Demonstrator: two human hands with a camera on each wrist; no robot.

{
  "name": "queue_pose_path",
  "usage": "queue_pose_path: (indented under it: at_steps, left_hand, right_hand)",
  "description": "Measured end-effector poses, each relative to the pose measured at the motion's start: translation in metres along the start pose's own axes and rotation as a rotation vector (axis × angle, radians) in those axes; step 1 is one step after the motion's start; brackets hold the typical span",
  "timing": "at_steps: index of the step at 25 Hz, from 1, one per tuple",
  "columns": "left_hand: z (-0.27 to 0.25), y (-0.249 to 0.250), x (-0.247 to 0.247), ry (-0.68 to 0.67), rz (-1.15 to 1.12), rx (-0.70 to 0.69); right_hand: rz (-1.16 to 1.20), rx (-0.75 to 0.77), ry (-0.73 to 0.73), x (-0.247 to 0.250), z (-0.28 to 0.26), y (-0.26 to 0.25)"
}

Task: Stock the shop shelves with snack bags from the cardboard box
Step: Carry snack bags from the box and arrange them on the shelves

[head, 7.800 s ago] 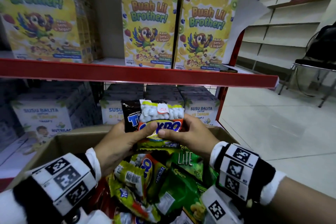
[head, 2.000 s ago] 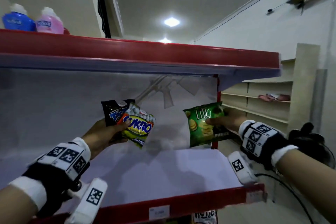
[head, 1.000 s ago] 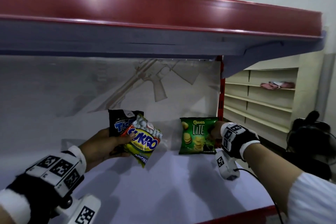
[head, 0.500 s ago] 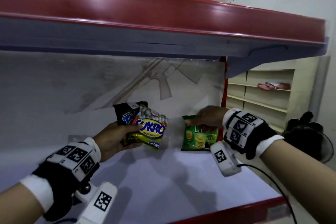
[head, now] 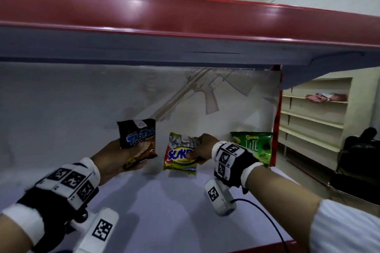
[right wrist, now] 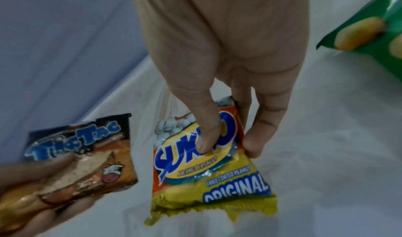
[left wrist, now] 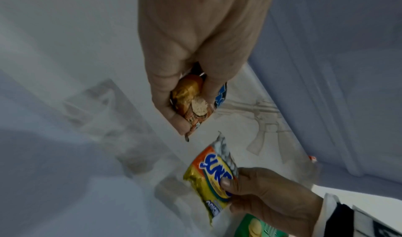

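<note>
My left hand (head: pixel 115 158) grips a black Tic Tac bag (head: pixel 138 139) by its lower end, held upright above the white shelf (head: pixel 164 201); the same bag (left wrist: pixel 193 103) (right wrist: pixel 82 156) shows in both wrist views. My right hand (head: pixel 202 148) pinches a yellow Sukro peanut bag (head: pixel 178 155), thumb on the front and fingers behind, its bottom edge at the shelf surface; the Sukro bag (right wrist: pixel 208 163) (left wrist: pixel 211 177) stands upright. A green Lite chips bag (head: pixel 254 146) stands at the shelf's right end against the back panel. The cardboard box is out of view.
A red-edged shelf (head: pixel 185 18) hangs low overhead. A red upright post (head: pixel 276 119) bounds the shelf on the right. Beyond it stand cream shelves (head: pixel 314 119) and a dark chair (head: pixel 359 160). The shelf's red front lip (head: pixel 287 245) runs below my right arm.
My right hand left the green Lite bag standing at the right and took the Sukro bag from my left hand. My left hand now holds only the Tic Tac bag.
</note>
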State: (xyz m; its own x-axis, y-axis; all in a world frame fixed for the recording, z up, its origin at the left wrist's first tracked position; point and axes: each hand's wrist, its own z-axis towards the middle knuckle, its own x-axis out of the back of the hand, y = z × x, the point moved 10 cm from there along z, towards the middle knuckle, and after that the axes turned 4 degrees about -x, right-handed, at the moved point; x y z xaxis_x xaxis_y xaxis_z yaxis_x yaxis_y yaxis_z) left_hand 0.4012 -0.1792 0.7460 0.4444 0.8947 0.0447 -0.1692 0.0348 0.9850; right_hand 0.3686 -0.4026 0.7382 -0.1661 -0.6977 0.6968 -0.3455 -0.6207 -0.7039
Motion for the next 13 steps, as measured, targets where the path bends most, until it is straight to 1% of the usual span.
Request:
queue_pose_path:
  at_steps: [2, 3, 6, 8, 9, 11, 13]
  left_hand:
    - [-0.003, -0.005, 0.026, 0.036, 0.018, 0.031]
    - [-0.005, -0.009, 0.036, 0.05, 0.023, 0.053]
    - [-0.01, -0.019, 0.055, 0.074, 0.073, 0.122]
    - [-0.012, -0.022, 0.063, 0.077, 0.089, 0.157]
    - [-0.013, -0.024, 0.067, 0.077, 0.103, 0.178]
    - [-0.014, -0.029, 0.077, 0.08, 0.154, 0.222]
    - [-0.01, -0.03, 0.095, 0.124, 0.254, 0.234]
  right_hand:
    - [-0.111, -0.022, 0.01, -0.012, 0.008, -0.001]
    - [-0.127, -0.021, 0.007, -0.02, 0.011, -0.002]
    - [-0.072, 0.024, 0.034, -0.037, 0.02, -0.008]
    - [-0.172, 0.009, 0.029, -0.046, 0.024, -0.011]
    - [-0.202, -0.009, 0.034, -0.047, 0.024, -0.012]
    - [-0.19, -0.02, 0.038, -0.047, 0.026, -0.014]
    - [-0.229, -0.016, 0.024, -0.047, 0.028, -0.015]
